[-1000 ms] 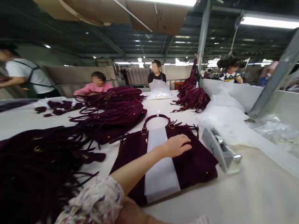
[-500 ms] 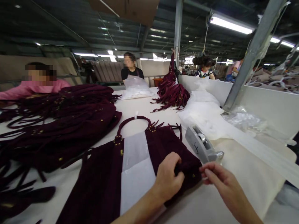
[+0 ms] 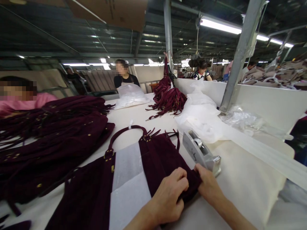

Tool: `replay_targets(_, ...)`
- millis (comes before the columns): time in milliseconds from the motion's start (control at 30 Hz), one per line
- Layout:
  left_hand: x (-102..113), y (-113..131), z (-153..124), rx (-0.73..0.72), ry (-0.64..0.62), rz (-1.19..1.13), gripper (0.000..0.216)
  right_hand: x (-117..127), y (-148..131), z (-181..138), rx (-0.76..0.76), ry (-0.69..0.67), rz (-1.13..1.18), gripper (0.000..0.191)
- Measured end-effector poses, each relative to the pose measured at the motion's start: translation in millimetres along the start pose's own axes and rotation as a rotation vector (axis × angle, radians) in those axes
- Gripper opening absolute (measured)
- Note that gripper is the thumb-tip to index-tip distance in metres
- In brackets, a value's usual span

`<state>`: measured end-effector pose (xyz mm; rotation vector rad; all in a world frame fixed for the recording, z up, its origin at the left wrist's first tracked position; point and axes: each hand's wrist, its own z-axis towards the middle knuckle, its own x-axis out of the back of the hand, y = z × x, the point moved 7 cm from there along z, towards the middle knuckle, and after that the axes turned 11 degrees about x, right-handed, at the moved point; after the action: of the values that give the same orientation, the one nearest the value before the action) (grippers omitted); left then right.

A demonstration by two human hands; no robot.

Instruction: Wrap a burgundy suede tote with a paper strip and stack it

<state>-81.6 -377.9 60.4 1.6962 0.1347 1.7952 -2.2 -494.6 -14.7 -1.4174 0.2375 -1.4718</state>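
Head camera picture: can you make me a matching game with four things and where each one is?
Things:
1. flat dark-purple suede handbag
2. grey metal tape dispenser
3. white paper strip
4. tall pile of purple fringed bags

Places:
A. across the bag's front
B. left on the table
C. under both hands
D. right of the bag

Pairs: 1-C, 2-D, 3-A, 4-B

No legible text or labels anywhere.
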Motion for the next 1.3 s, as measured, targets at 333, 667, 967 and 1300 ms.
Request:
replay_targets(333,-7.9,-4.1,-4.7,0.014,-0.074,0.019,0.037,-0.8,-0.3,8.5,0.123,-0.043,0.027,0.018)
replay_targets(667,-24.1,3.1,-3.2,0.015,-0.198,0.294,0.026,9.8,1.5,-0.1,-0.105,-0.318,0.260,0.028)
replay_targets(967,-25.4,7.8,-7.3,0.026,-0.125,0.259,0.049,6.1,-5.6,4.0,0.180,-0.306,-0.278,0.017)
replay_targets(1300,-27.4,14.4,-4.6,-0.049,-0.163,0.396,0.021,9.2,-10.5,13.8,0.071,-0.489,-0.419,0.014)
